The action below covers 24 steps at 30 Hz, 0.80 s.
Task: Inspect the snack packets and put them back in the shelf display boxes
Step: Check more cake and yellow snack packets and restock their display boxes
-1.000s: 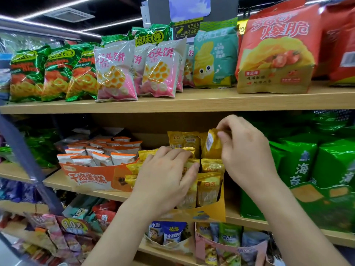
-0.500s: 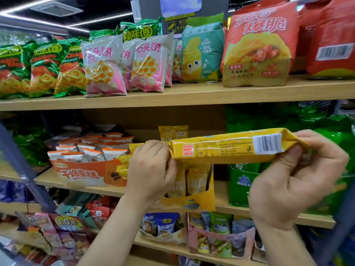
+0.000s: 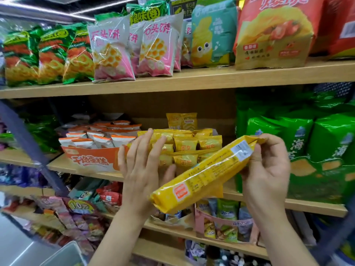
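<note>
Right hand (image 3: 267,169) pinches packet (image 3: 203,175) at 2 o'clock seam; left hand (image 3: 142,167) released. Light, crinkly, slippery: grip seams.

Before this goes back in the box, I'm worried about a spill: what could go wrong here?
The right hand pinches only one end of the long yellow packet, while the left hand is open, so it may sag or slip. Its low end hangs near the small yellow packets in the display box; swinging it in could knock some out.
</note>
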{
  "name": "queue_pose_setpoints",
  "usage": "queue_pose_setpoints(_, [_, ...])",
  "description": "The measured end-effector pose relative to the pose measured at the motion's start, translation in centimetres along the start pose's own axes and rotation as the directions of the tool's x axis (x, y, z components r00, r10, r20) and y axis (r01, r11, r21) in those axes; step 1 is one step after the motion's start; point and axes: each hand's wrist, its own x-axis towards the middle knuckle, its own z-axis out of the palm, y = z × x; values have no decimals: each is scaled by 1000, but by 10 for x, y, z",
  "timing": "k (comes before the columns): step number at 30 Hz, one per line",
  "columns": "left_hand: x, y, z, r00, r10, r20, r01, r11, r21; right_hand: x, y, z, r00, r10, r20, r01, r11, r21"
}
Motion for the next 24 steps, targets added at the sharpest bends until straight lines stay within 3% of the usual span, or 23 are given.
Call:
queue_pose_setpoints(4, [-38,-1,-20,983,-124,-131,105,984,-147,3,7,0,992,7,123,-2,999,-45])
queue_pose_setpoints(6, [-60,2,-12,987,-156,26,158,980,-122,4,11,-1,986,-3,167,17,997,-80])
queue_pose_setpoints(8, [-74,1,6,955,-140,262,172,979,-105,2,13,-1,978,-20,206,44,993,-113])
queue_pose_setpoints(9, [-75,0,13,937,-150,316,194,975,-110,1,14,-1,977,-27,213,53,991,-119])
queue_pose_setpoints(18, [-61,-11,30,907,-234,351,308,936,-173,-3,20,1,973,-123,193,167,958,-233])
queue_pose_setpoints(20, [-58,-12,21,889,-323,326,418,863,-283,-5,16,0,974,-118,195,165,956,-242])
queue_pose_setpoints(22, [-51,-9,4,806,-467,364,589,697,-410,-6,10,-2,973,-115,203,167,950,-264])
queue_pose_setpoints(24, [-41,3,-18,760,-492,426,650,557,-517,-9,2,-3,964,-143,225,209,930,-303])
